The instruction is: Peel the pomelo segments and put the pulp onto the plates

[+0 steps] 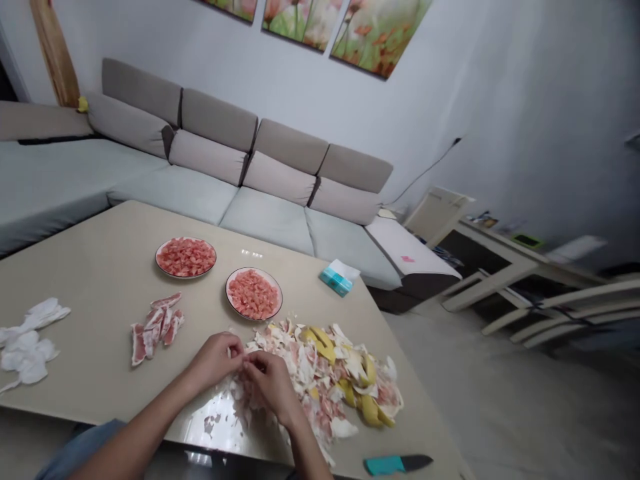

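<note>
My left hand [216,360] and my right hand [271,383] meet over the near part of a beige table [100,267]. Both have fingers curled and pinched together on a small pale piece of pomelo [243,363], mostly hidden by the fingers. Right beside them lies a heap of white and yellow pomelo peel [340,377]. Several unpeeled pink segments [156,327] lie to the left. Two plates of peeled pink flesh stand further back, one at the left [185,257] and one nearer [253,294].
A teal-handled knife [397,463] lies at the table's near right edge. Crumpled white tissues [27,340] sit at the left, a teal tissue pack [339,278] at the far right edge. A grey corner sofa [260,200] stands behind; pale chairs [560,307] at the right.
</note>
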`<state>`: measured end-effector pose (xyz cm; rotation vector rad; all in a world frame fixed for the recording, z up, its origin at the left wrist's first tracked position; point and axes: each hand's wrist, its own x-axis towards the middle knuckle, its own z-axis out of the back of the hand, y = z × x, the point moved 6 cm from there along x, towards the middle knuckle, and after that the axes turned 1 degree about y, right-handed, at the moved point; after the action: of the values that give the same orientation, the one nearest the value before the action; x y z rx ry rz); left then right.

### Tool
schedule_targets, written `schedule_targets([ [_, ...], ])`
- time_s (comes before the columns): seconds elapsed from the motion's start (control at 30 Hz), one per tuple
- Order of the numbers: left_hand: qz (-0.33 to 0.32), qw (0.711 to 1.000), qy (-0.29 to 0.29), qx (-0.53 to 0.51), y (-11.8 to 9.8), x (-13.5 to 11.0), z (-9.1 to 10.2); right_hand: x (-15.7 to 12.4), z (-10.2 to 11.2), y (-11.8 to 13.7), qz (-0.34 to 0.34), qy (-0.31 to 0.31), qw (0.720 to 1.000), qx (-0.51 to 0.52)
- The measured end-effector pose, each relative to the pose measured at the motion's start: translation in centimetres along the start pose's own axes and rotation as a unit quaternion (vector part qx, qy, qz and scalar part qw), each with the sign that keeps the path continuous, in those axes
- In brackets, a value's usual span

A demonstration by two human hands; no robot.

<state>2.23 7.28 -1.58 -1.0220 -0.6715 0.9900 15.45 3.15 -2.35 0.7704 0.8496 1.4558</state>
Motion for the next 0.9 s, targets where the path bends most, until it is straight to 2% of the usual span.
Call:
schedule_targets([
  [0.17, 0.024, 0.998, -0.038, -0.044, 2.0, 0.6, 1.9, -0.4, -2.4, 0.7, 0.007, -0.027, 0.997, -0.067],
  [0.33, 0.055, 0.976, -0.067, -0.200, 2.5, 0.8, 2.4, -0.7, -4.0, 2.7, 0.035, -0.050, 0.990, -0.130],
  [0.47, 0.113, 0.924, -0.053, -0.362, 3.0, 0.5, 1.7, -2.0, -3.5, 5.5, 0.065, -0.089, 0.982, -0.153],
  [0.63, 0.160, 0.846, -0.013, -0.508, 3.9, -0.5, 0.4, -3.9, -2.7, 7.2, 0.047, -0.132, 0.981, -0.136],
  [0.77, 0.143, 0.795, -0.012, -0.590, 4.1, -2.4, 0.3, -4.2, -2.8, 6.4, -0.006, -0.145, 0.985, -0.088],
  [0.9, 0.089, 0.771, -0.041, -0.630, 3.7, -4.7, 1.7, -3.4, -4.2, 5.3, -0.075, -0.112, 0.991, -0.004],
])
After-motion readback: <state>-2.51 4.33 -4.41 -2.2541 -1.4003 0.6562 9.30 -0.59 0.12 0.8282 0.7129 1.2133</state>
